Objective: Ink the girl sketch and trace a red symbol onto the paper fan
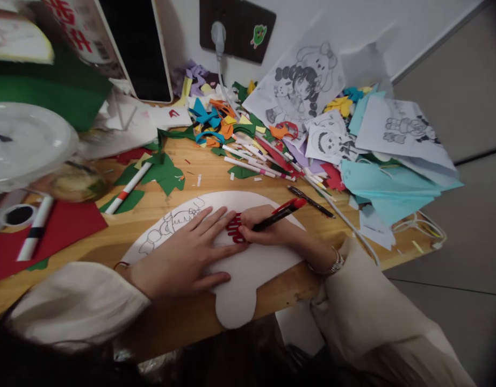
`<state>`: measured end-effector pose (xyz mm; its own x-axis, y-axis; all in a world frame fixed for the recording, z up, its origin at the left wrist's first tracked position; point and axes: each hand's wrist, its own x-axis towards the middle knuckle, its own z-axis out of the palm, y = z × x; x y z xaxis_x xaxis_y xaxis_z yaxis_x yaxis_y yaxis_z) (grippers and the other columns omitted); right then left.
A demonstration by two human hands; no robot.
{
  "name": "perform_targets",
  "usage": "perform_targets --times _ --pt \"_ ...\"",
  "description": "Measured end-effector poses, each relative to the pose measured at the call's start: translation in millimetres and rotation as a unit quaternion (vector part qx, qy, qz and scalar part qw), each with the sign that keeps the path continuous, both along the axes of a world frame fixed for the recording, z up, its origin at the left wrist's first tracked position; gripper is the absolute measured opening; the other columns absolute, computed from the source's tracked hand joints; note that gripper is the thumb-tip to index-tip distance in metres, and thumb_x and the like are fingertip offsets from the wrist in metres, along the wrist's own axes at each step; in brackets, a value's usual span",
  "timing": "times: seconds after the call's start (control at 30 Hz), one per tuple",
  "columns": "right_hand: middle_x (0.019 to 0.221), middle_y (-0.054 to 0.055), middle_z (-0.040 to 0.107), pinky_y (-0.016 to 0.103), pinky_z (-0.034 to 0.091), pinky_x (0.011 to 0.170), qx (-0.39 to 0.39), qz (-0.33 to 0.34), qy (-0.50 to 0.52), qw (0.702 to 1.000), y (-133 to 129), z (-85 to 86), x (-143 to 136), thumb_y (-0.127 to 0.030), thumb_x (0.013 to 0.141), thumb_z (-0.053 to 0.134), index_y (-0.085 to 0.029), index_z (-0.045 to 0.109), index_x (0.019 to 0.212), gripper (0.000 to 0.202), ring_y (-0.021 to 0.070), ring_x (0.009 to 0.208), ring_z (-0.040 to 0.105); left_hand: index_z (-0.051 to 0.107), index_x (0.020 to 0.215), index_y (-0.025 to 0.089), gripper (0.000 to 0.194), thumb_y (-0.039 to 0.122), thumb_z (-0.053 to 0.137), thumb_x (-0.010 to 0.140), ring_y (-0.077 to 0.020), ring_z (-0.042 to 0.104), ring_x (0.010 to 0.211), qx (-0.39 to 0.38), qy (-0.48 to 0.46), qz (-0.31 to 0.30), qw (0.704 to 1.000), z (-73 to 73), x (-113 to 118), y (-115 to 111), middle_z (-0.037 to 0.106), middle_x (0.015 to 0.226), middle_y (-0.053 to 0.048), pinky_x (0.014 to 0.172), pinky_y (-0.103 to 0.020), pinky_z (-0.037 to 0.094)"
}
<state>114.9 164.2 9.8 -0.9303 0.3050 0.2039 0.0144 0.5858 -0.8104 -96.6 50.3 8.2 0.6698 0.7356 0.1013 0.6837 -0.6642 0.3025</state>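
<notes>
A white mushroom-shaped paper cutout [235, 285] lies on the wooden table at the near edge, its rounded stem pointing toward me. Black outline drawings [165, 230] show on its left part, and red lettering [234, 228] is near its middle. My left hand [185, 252] rests flat on the cutout with fingers spread, its index fingertip beside the red marks. In my right hand [264, 226] is a black and red pen [280, 213], held over the paper just right of the lettering. The pen tip is hidden by my fingers.
Markers [250, 165] and coloured paper scraps [215, 126] lie behind the cutout. A black pen [311, 201] and white cable [344, 215] are at right. Drawn sheets [298, 80] lean on the wall. A phone [138, 48] stands behind; a plastic lid [26, 142] is at left.
</notes>
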Motion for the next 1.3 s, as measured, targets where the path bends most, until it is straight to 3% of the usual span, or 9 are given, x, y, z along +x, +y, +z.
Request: perform_targets --times 0.4,0.53,0.77,0.97,1.3 --pt "0.065 0.000 0.058 0.022 0.042 0.062 -0.014 0.001 0.000 1.000 -1.4 -0.5 -1.2 -0.025 0.090 0.053 -0.016 0.053 0.066 0.026 0.0089 0.063 0.051 0.039 0.144 0.037 0.059 0.058 0.050 0.090 -0.0372 0.012 0.146 -0.003 0.002 0.005 1.000 0.9 0.8 -0.7 0.009 0.162 -0.008 0.118 -0.057 0.015" --pt "0.060 -0.001 0.054 0.023 0.040 0.061 0.028 0.001 -0.023 0.999 -1.4 0.5 -1.9 -0.028 0.091 0.052 -0.016 0.049 0.063 0.031 0.0093 0.061 0.050 0.040 0.144 0.036 0.059 0.056 0.051 0.090 -0.0370 0.012 0.146 0.001 0.001 0.004 1.000 0.9 0.6 -0.6 0.009 0.162 -0.008 0.118 -0.056 0.015" --pt "0.061 -0.003 0.049 0.022 0.038 0.060 0.000 0.001 -0.005 1.000 -1.4 -2.2 0.5 -0.017 0.085 0.054 -0.017 0.044 0.062 0.025 0.0077 0.059 0.043 0.039 0.144 0.037 0.060 0.058 0.050 0.089 -0.0366 0.013 0.146 0.002 -0.002 0.007 1.000 -0.3 1.1 -0.2 0.009 0.162 -0.006 0.118 -0.056 0.016" --pt "0.060 -0.004 0.043 0.022 0.035 0.056 -0.035 -0.019 0.017 0.999 4.2 -0.1 8.8 -0.018 0.088 0.052 -0.018 0.040 0.062 0.028 0.0078 0.057 0.041 0.036 0.145 0.039 0.059 0.058 0.048 0.090 -0.0369 0.012 0.146 -0.010 0.002 0.007 1.000 -0.2 0.7 0.2 0.005 0.162 -0.007 0.119 -0.056 0.014" --pt "0.058 -0.005 0.040 0.022 0.031 0.054 0.010 -0.010 0.010 1.000 10.4 -2.9 14.5 -0.015 0.085 0.053 -0.018 0.039 0.061 0.028 0.0073 0.055 0.038 0.032 0.146 0.042 0.060 0.056 0.050 0.090 -0.0380 0.011 0.146 -0.008 -0.003 0.002 1.000 -1.7 1.0 0.3 -0.004 0.162 -0.004 0.118 -0.057 0.015"
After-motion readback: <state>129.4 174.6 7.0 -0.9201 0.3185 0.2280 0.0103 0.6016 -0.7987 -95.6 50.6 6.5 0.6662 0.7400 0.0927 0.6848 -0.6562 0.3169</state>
